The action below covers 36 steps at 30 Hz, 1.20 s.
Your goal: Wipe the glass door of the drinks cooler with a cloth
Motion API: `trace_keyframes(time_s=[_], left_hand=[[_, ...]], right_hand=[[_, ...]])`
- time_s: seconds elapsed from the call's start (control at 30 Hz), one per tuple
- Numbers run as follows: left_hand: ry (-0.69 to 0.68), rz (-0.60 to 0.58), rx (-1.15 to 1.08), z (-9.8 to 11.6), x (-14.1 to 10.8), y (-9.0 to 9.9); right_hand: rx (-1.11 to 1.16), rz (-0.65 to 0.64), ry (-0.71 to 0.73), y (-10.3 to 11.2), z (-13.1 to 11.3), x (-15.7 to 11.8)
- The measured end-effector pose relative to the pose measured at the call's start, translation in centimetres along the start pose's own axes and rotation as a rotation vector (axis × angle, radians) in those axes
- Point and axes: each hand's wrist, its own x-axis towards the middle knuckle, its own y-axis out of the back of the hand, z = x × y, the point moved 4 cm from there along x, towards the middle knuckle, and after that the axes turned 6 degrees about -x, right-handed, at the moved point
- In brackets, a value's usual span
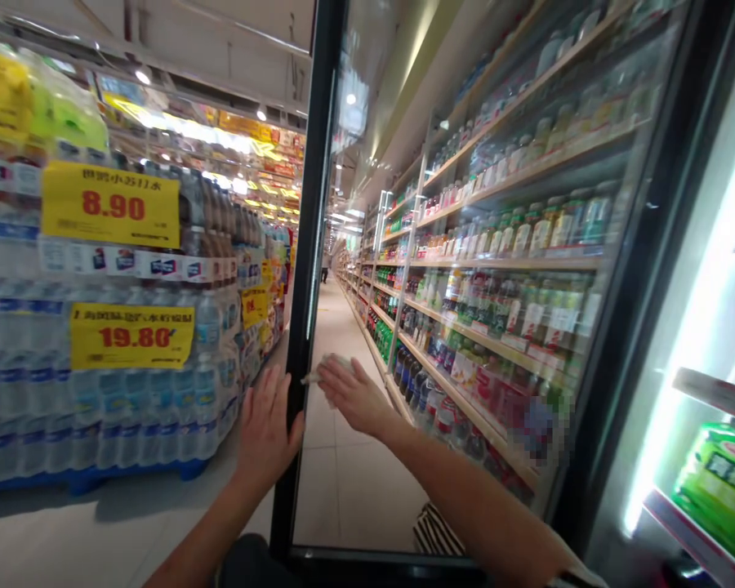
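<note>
At the fragile glass cooler door, left hand lies flat on its rigid frame, right hand pinching a pale cloth.

Likely a supermarket: priced bottled water

A crumpled pale cloth lies flat against the glass of a black-framed, open cooler door.

The fridge door glass is smooth and glossy, its frame a satin black, the cloth soft pale fabric, the water bottles clear shiny plastic, the price signs matt yellow paper, and the floor tiles smooth and faintly polished.
</note>
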Motion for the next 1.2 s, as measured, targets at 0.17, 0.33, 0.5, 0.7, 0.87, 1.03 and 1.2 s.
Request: trace_keyframes(time_s=[0.17,0.33,0.5,0.7,0.87,1.03,1.2], left_hand=[[-0.033,0.019,-0.002,0.4,0.8,-0.2],[-0.068,0.008,-0.050,2.3,2.2,-0.8],[-0.103,-0.010,-0.085,4.3,3.1,-1.6],[-0.162,-0.061,-0.138,7.1,2.4,-3.4],[-0.216,-0.118,-0.157,9.1,1.4,-5.1],[-0.257,-0.142,-0.171,11.2,1.6,-6.1],[-0.298,-0.132,-0.230,12.9,2.4,-6.7]], right_hand=[[-0.053,0.052,-0.149,0.8,3.5,-0.8],[-0.078,0.007,-0.219,1.8,5.1,-3.3],[-0.155,-0.010,-0.236,2.8,6.0,-7.5],[-0.232,-0.043,-0.444,3.7,6.9,-12.7],[-0.255,-0.081,-0.473,4.4,7.6,-16.3],[-0.324,-0.026,-0.716,5.8,10.5,-18.5],[-0.299,-0.044,-0.658,5.9,10.2,-20.7]])
